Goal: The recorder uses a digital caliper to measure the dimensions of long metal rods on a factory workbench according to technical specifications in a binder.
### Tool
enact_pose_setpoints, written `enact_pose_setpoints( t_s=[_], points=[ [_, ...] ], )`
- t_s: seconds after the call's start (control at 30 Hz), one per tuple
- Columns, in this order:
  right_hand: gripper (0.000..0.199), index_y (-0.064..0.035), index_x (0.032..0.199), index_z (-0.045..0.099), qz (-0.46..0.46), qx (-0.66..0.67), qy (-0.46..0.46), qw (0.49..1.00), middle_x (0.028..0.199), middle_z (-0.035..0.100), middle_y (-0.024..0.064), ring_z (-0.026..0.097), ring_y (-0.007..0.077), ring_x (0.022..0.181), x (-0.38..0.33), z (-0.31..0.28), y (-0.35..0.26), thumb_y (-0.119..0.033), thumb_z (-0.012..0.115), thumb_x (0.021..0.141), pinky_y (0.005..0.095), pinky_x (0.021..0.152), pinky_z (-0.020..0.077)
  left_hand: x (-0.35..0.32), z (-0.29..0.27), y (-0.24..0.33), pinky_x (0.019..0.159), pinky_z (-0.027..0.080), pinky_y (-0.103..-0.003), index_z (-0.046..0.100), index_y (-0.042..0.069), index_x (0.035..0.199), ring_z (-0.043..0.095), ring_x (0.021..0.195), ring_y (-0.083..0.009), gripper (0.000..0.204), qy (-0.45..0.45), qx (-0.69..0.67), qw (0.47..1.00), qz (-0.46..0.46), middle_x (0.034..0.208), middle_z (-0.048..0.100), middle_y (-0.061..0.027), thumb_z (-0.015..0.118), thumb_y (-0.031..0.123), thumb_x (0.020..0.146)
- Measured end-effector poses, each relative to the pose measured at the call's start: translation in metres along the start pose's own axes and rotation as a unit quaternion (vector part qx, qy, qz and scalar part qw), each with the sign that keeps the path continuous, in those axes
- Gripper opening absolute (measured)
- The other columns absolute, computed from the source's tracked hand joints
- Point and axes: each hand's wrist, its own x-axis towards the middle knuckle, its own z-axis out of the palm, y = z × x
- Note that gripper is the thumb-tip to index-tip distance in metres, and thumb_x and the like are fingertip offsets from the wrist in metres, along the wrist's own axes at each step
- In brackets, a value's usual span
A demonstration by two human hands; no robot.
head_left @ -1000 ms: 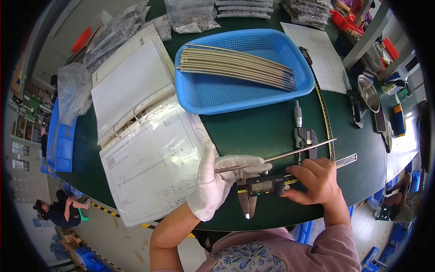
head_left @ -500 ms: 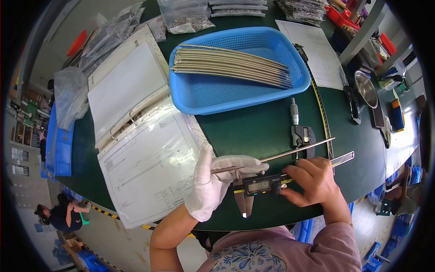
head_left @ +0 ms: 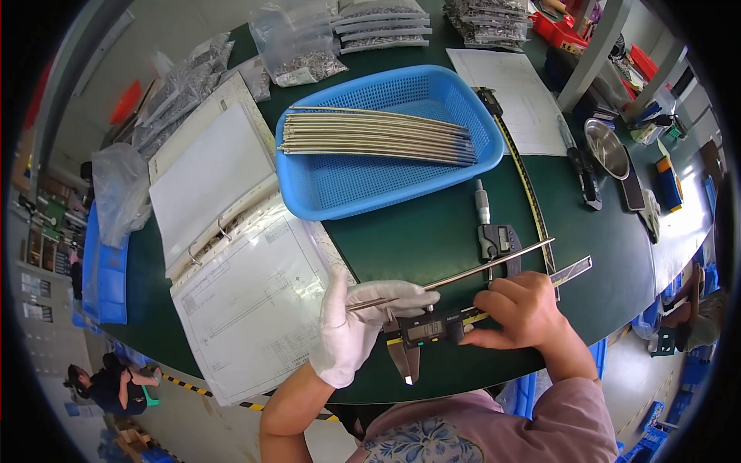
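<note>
The gloved left hand (head_left: 340, 332) holds one thin metal rod (head_left: 494, 265), slanting across its fingers above the green worktop (head_left: 394, 251), while the bare right hand (head_left: 521, 312) grips a digital caliper (head_left: 428, 329), whose head sits just beside the gloved fingertips; beyond, a micrometer (head_left: 492, 238) lies near a blue basket (head_left: 347, 210) of similar rods (head_left: 378, 137), and an open binder (head_left: 255, 289) spreads out to the left

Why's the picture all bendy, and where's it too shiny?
Head view: the fisheye curves the green table and blackens the corners; head view: white glare at far right, softer shine on the drawing page; head view: digits on the caliper look small and blurry.
</note>
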Motion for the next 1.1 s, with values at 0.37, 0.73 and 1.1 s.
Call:
enact_pose_setpoints(
  t_s=[0.37, 0.73, 1.1],
  points=[
    [0.045, -0.01, 0.07, 0.057, -0.024, 0.003, 0.053, 0.998, 0.054, 0.044, -0.0007, 0.049, 0.0159, 0.04, -0.002, -0.006, -0.004, -0.053, 0.071, 0.065, 0.0279, 0.036, 0.0353, -0.026, -0.056, 0.101, 0.067, 0.053, -0.039, 0.062, -0.009, 0.087, 0.065, 0.077, -0.0396, 0.074, 0.167, 0.06, 0.954, 0.243, 0.078, 0.064, -0.0276, 0.021, 0.053, 0.093],
    [0.043, -0.0112, 0.069, 0.057, -0.028, 0.005, 0.075, 0.997, 0.054, 0.045, -0.0008, 0.049, 0.0164, 0.04, -0.003, 0.003, -0.002, -0.052, 0.07, 0.066, 0.0281, 0.035, 0.0352, 0.037, -0.073, 0.099, 0.054, 0.045, -0.026, 0.064, -0.003, 0.089, 0.055, 0.054, -0.0127, 0.062, 0.269, 0.243, 0.914, 0.183, 0.064, 0.06, -0.005, 0.032, 0.049, 0.094],
    [0.039, -0.0122, 0.068, 0.058, -0.018, 0.008, 0.06, 0.998, 0.053, 0.043, -0.0014, 0.049, 0.0157, 0.04, -0.002, 0.001, -0.005, -0.049, 0.071, 0.066, 0.0276, 0.036, 0.0355, 0.003, -0.111, 0.133, 0.069, 0.045, -0.024, 0.061, 0.004, 0.098, 0.06, 0.079, -0.0162, 0.017, 0.466, 0.271, 0.77, 0.343, 0.085, 0.061, -0.0054, 0.058, 0.018, 0.087]
  ],
)
